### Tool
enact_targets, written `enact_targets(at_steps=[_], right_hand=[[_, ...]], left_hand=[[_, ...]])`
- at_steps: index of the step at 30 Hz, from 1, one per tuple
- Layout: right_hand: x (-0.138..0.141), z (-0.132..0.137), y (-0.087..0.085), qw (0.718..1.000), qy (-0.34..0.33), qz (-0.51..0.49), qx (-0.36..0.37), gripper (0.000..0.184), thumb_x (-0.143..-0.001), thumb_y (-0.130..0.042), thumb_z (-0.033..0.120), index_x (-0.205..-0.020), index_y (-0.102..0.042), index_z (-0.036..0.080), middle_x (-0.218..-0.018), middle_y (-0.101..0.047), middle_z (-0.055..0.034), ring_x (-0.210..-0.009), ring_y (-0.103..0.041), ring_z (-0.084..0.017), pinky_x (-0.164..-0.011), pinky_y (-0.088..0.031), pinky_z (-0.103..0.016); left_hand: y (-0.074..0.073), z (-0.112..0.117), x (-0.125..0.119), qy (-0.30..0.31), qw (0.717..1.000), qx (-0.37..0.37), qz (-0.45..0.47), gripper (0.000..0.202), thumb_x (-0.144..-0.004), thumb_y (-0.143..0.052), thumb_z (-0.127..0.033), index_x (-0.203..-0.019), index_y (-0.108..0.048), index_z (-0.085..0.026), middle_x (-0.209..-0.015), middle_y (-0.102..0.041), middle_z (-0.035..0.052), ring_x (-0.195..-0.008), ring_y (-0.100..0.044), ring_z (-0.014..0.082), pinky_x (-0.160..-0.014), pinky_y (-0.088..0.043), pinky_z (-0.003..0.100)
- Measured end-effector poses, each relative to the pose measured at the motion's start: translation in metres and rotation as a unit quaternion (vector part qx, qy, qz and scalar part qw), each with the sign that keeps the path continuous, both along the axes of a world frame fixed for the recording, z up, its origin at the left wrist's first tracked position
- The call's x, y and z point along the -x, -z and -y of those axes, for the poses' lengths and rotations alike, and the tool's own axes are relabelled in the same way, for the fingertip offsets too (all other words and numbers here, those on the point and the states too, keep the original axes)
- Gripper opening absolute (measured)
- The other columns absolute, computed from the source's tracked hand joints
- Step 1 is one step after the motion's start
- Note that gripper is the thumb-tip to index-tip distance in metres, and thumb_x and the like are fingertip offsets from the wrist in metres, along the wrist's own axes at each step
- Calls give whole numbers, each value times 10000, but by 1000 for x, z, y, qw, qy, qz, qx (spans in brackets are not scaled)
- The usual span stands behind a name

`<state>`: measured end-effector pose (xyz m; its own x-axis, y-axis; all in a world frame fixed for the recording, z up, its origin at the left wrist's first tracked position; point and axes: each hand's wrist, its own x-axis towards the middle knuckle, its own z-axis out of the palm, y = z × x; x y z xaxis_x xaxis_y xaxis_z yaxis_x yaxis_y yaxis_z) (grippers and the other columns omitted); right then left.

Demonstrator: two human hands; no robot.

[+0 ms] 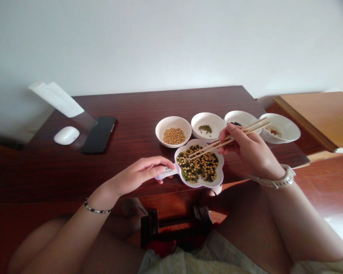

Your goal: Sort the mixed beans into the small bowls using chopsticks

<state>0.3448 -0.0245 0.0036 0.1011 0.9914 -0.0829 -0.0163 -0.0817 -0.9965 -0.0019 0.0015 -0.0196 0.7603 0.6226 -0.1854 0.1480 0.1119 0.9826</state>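
My left hand (143, 171) is closed around the short handle of a white, flower-shaped dish (222, 167) with a lilac edge. Mixed yellow, green and black beans (200, 165) cover the dish's bottom. A pair of wooden chopsticks (225, 141) is pinched in my right hand (246, 146), their tips down at the beans on the dish's left side. Whether a bean sits between the tips is too small to tell. Behind the dish stand a white bowl of yellow soybeans (174, 136), one with a few green beans (205, 129) and one with black beans (234, 124), partly hidden by my right hand.
At the row's right end, a fourth white bowl (288, 131) holds some pale and reddish pieces. A black phone (99, 135), a white mouse (66, 135) and a white folded paper-like item (57, 99) are on the dark table's (131, 110) left. A lighter wooden surface (322, 114) adjoins at right.
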Motion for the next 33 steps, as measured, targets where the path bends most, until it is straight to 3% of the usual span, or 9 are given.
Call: enact_targets(at_steps=[13, 21, 33], right_hand=[[6, 2, 1, 999, -44, -6, 10, 447, -1062, -682, 621, -878, -765, 221, -717, -725, -41, -681, -697, -168, -632, -574, -249], [8, 3, 3, 998, -44, -32, 25, 423, -1064, -688, 609, -910, -759, 221, -721, -734, -23, -641, -674, -145, -629, -560, -238], [7, 2, 1, 999, -32, 6, -2, 461, -1046, -695, 641, -868, -748, 218, -690, -715, -33, -653, -687, -166, -596, -562, -249]], left_hand=[[0, 0, 0, 3, 1000, -1, 4, 261, -1150, -636, -328, -1320, -789, -202, -1298, -737, 80, -1058, -665, 175, -873, -618, 247], [0, 0, -2, 1, 1000, 4, 1, 275, -1147, -640, -360, -1317, -790, -204, -1299, -741, 82, -1067, -669, 186, -870, -615, 249], [1, -1, -1, 1, 1000, 1, 4, 255, -1146, -645, -346, -1310, -795, -222, -1298, -742, 66, -1065, -666, 176, -871, -611, 243]])
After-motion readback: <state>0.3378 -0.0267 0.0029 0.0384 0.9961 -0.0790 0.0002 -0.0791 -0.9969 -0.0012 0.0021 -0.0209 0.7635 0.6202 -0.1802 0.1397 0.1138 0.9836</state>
